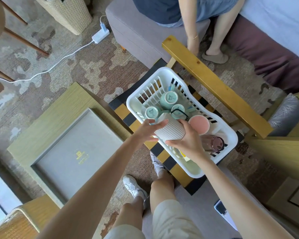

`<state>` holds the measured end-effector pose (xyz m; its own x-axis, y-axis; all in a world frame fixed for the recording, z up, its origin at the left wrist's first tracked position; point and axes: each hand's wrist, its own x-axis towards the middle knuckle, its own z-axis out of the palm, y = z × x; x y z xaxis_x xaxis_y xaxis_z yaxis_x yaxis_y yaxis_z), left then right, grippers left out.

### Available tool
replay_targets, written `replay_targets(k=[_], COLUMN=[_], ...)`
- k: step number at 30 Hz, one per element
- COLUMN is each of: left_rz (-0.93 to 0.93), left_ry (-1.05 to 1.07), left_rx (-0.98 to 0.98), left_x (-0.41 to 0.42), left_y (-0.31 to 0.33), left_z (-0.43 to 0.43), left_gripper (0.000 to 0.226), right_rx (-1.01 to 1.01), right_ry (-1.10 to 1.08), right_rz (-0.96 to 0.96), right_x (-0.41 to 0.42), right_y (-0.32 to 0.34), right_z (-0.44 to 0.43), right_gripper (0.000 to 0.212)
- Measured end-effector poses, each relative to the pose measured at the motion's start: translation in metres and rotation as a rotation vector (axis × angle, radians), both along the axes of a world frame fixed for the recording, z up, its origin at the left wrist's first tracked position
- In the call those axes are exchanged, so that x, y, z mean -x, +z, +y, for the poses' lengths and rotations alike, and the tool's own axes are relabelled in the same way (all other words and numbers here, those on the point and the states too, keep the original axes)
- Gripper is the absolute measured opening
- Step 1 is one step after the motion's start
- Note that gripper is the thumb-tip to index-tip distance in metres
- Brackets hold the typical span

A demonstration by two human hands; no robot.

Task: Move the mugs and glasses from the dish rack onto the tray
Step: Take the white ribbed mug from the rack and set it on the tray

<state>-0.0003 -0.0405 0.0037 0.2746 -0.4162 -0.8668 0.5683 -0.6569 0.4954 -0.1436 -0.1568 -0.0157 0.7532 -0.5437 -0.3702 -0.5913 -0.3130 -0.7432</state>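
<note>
A white plastic dish rack [162,75] rests on a striped folding stand. Inside it stand three pale green mugs [168,99] upside down, a pink dish [198,124] and a purple glass [214,143] lying on its side. Just above the rack's left rim I hold a white ribbed mug [169,130] on its side. My left hand [149,131] touches its left side and my right hand [186,137] grips it from the right. The grey tray [79,135], with nothing on it, lies on a low wooden table to the left.
Another person sits on a grey ottoman [136,31] at the back, one hand reaching down by the wooden stand frame [214,83]. A white power strip [100,35] and its cable cross the carpet. My legs and white shoes [133,187] are below. A phone [220,208] lies at lower right.
</note>
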Motion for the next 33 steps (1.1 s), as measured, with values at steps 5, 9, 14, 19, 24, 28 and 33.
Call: replay_targets(k=[5, 9, 14, 19, 24, 28, 33], left_rz=[0.072, -0.069, -0.279, -0.573, -0.793, -0.883, -1.004], left_ry=[0.112, 0.133, 0.092, 0.051, 0.025, 0.028, 0.031], left_rx=[0.057, 0.097, 0.127, 0.121, 0.129, 0.100, 0.029], left_x=[0.005, 0.006, -0.006, -0.030, -0.054, -0.064, -0.064], left_y=[0.004, 0.005, 0.026, 0.043, 0.056, 0.056, 0.049], left_z=[-0.003, 0.002, 0.010, 0.033, 0.077, 0.120, 0.176], left_gripper=[0.102, 0.084, 0.103, 0.077, 0.077, 0.079, 0.086], right_rx=[-0.043, -0.013, 0.023, -0.001, 0.043, 0.134, 0.193], right_ry=[0.020, 0.012, 0.066, 0.057, 0.129, 0.358, 0.525], right_rz=[-0.020, -0.104, -0.146, -0.259, -0.318, -0.305, -0.289], right_x=[0.002, 0.001, -0.016, -0.037, -0.068, -0.106, -0.141], right_y=[0.008, 0.019, 0.036, 0.051, 0.061, 0.064, 0.054], right_z=[0.001, 0.006, 0.012, 0.015, 0.031, 0.060, 0.106], right_gripper=[0.090, 0.086, 0.085, 0.076, 0.077, 0.077, 0.051])
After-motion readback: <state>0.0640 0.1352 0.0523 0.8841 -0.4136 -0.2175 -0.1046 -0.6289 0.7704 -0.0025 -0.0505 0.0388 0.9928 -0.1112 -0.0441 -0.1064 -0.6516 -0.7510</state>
